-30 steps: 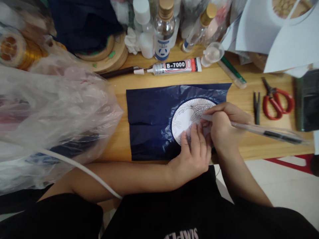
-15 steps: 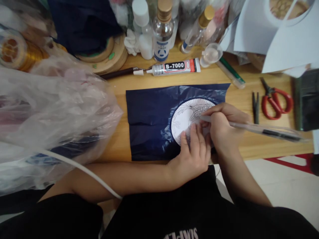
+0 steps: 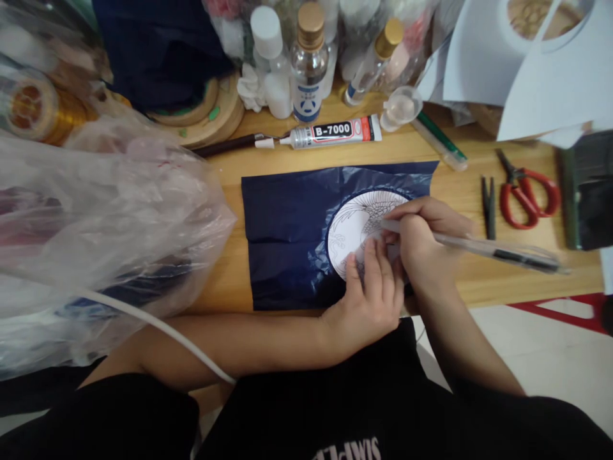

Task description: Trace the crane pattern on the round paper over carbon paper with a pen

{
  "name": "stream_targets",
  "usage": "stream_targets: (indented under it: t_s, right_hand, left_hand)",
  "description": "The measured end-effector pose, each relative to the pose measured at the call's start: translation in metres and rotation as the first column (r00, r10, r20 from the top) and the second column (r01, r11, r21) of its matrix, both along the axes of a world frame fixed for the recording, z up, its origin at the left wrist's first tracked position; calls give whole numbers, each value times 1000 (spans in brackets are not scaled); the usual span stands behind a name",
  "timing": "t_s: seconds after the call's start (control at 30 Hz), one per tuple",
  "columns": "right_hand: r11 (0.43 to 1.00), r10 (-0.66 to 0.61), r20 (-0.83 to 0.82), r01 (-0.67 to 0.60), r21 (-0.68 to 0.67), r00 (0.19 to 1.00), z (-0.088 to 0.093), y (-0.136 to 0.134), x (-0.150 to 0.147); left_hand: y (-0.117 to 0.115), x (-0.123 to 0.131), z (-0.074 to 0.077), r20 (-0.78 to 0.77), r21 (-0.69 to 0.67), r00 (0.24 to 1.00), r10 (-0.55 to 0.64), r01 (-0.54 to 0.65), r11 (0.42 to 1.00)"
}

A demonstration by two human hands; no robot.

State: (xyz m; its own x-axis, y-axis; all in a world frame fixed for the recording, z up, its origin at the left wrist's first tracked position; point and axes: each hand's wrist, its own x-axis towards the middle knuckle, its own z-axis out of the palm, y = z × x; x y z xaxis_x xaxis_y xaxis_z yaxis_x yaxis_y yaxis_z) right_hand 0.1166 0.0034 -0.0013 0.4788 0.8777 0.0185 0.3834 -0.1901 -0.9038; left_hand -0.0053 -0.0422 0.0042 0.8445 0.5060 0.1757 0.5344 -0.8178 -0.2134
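My right hand (image 3: 426, 239) is closed around a clear pen (image 3: 498, 251), its tip end over a round white paper (image 3: 354, 233) printed with a fine line drawing of what looks like a bird. Flat on the lower part of that paper lies my left hand (image 3: 376, 287), fingers stretched out and slightly apart. Beneath the paper is a dark blue, shiny sheet (image 3: 282, 243) spread on the wooden table (image 3: 464, 198). The pen's point and the right part of the drawing are hidden by my hands.
Red-handled pliers (image 3: 529, 198) and black tweezers (image 3: 488, 207) lie to the right. Behind the sheet are a B-7000 glue tube (image 3: 335, 132), a green pen (image 3: 443, 140) and several bottles (image 3: 309, 70). A plastic bag (image 3: 119, 211) bulges at the left, with a white cable (image 3: 158, 324) across it.
The pen's rear end has swung slightly left, and my right hand has shifted a little with it. My left hand stays in place on the paper.
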Motion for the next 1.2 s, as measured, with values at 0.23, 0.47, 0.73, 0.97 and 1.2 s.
stream_targets:
  t_s: [0.23,0.47,0.73,0.97,1.2]
  right_hand:
    - [1000,20,-26,-20,-9,999,-2,-2,2]
    - [999,26,-28,-27,-26,999,0,-1,0]
    - [1000,12,13,-12,-15,1000,1,-1,0]
    - [999,-14,-28,15,35,999,3,2,-1]
    - [1000,-21,-7,21,-8,1000,1,0,0]
  left_hand:
    - [0,0,0,7,0,1000,-1,1,1000]
    - [-1,0,0,-2,11,1000,-5,5,1000]
    - [0,0,-1,-1,1,1000,-9,9,1000]
    - [0,0,1,1,-3,1000,-1,1,1000]
    - [-1,0,-1,7,8,1000,1,-1,1000]
